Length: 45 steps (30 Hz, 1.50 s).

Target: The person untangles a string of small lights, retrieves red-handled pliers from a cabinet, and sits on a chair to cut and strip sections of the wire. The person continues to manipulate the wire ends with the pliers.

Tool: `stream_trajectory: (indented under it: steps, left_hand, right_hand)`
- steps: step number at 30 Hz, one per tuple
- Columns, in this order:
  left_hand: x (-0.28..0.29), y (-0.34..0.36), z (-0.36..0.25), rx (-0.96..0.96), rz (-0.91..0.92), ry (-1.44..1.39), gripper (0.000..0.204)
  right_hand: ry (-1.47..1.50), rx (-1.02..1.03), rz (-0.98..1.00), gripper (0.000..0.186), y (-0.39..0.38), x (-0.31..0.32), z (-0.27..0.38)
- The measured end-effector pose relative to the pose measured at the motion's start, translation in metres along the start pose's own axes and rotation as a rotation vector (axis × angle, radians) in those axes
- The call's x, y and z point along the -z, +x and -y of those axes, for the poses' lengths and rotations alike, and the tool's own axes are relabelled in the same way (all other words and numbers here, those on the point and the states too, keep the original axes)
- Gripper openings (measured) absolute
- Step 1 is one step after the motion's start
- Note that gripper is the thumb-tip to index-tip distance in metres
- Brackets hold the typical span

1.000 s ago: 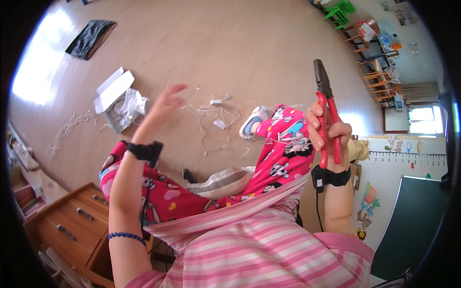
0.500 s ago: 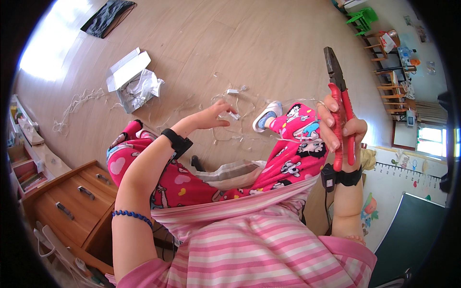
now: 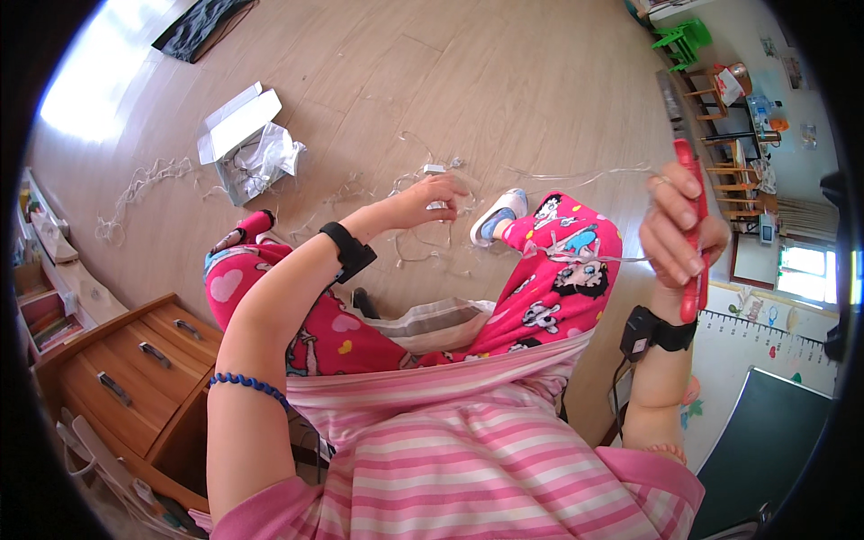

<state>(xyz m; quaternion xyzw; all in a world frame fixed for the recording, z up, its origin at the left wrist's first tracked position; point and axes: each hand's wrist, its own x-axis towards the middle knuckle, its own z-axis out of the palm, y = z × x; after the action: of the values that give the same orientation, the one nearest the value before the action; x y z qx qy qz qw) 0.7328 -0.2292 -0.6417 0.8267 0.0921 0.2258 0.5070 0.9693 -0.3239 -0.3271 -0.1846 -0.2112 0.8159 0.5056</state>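
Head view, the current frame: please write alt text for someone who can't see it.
A person's right hand grips red-handled pliers, with thin pale strands running toward it. The left hand, loosely open, is above tangled pale wires on a wooden floor. Left of it sits an open white box holding crumpled wrapping.

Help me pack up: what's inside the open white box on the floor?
The white box holds crumpled white wrapping, bulging past its right side; whatever lies beneath is covered.
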Motion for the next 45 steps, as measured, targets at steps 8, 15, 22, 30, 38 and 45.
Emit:
stream_trajectory:
  steps: [8, 15, 22, 30, 38, 45]
  left_hand:
    - [0.047, -0.037, -0.011, 0.455, 0.028, -0.559, 0.02]
    - [0.083, -0.054, -0.033, 0.453, -0.037, -0.582, 0.023]
    - [0.107, -0.071, -0.029, 0.671, -0.084, -0.371, 0.016]
    - [0.123, -0.105, 0.0, 0.699, -0.371, 0.043, 0.011]
    - [0.104, -0.14, 0.057, 0.865, -0.669, 0.52, 0.027]
    - [0.105, -0.164, 0.062, 0.987, -0.782, -0.58, 0.022]
  right_hand:
    - [0.047, 0.222, -0.011, 0.045, -0.019, 0.006, 0.059]
    - [0.015, 0.304, -0.042, 0.049, -0.036, 0.036, 0.096]
    - [0.0, 0.248, -0.184, 0.057, -0.032, 0.09, 0.091]
    - [0.113, 0.201, -0.163, 0.055, -0.003, 0.16, 0.06]
    - [-0.025, 0.185, -0.206, 0.051, 0.005, 0.174, 0.059]
    - [-0.093, 0.081, -0.304, 0.05, 0.027, 0.231, 0.048]
